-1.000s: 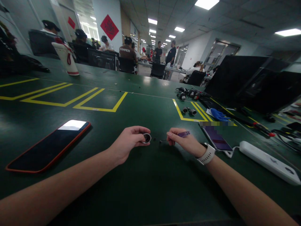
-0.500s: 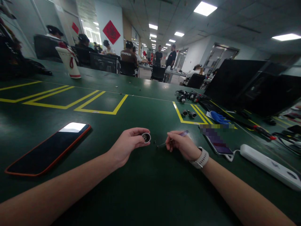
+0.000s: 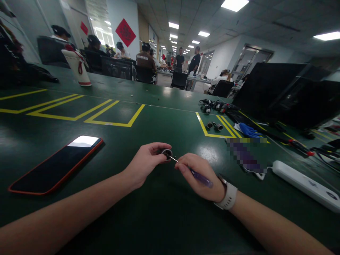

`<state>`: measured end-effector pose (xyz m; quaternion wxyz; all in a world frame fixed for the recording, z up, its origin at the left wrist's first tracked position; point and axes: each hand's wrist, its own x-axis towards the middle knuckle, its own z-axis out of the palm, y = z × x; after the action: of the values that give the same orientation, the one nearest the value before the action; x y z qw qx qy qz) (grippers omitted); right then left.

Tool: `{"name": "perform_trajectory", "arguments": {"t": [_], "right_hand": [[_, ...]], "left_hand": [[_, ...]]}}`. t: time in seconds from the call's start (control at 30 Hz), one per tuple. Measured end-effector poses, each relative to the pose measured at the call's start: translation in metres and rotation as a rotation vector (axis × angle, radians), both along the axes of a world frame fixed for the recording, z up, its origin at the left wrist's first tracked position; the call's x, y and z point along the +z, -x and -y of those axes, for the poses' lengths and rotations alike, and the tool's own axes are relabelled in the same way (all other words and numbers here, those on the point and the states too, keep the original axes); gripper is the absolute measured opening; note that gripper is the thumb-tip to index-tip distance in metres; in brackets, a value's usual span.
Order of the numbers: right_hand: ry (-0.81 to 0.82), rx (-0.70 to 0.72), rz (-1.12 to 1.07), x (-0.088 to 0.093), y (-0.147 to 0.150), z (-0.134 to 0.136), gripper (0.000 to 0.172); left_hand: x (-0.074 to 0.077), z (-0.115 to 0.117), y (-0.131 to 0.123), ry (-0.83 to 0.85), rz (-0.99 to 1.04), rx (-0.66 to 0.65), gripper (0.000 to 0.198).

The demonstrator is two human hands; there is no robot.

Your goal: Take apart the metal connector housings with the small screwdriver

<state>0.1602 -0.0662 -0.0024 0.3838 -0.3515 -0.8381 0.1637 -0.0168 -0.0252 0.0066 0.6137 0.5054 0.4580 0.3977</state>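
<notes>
"What's changed?"

"The screwdriver (image 3: 202,179) has risen from the tabletop between the 2 hands; its shaft now reaches the mouth of the round metal part (image 3: 166,153) at the left fingertips, so tool and part meet. Tip contact inside, I can't tell."

"The hands?"

"Left hand (image 3: 145,161) pinches the part, thumb against fingers; right hand (image 3: 204,168) curls closed, pinching the screwdriver."

Tip of the screwdriver (image 3: 202,178) indistinct at the metal ring (image 3: 166,153), itself partly behind the left hand (image 3: 146,159).
</notes>
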Motion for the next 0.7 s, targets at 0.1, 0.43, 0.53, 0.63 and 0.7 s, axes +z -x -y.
{"name": "perform_trajectory", "arguments": {"t": [0.1,0.43,0.53,0.63,0.7], "right_hand": [[-0.047,0.0,0.058,-0.0019,0.0006,-0.0006,0.012],[-0.211,0.002,0.202,-0.0008,0.0063,0.0,0.011],[-0.228,0.011,0.215,0.0001,0.0063,0.0015,0.011],[-0.254,0.008,0.229,0.0015,0.0069,0.0035,0.011],[-0.264,-0.002,0.243,0.0021,0.0078,0.0044,0.012]], "left_hand": [[-0.0011,0.0006,-0.0006,-0.019,-0.016,-0.006,0.031],[-0.0027,0.0021,-0.0009,-0.044,-0.026,-0.012,0.023],[-0.0008,0.0033,-0.0018,-0.04,-0.023,-0.003,0.021],[-0.0002,0.0036,-0.0022,-0.047,-0.026,-0.001,0.022],[-0.0008,0.0036,-0.0022,-0.053,-0.027,0.001,0.022]]}}
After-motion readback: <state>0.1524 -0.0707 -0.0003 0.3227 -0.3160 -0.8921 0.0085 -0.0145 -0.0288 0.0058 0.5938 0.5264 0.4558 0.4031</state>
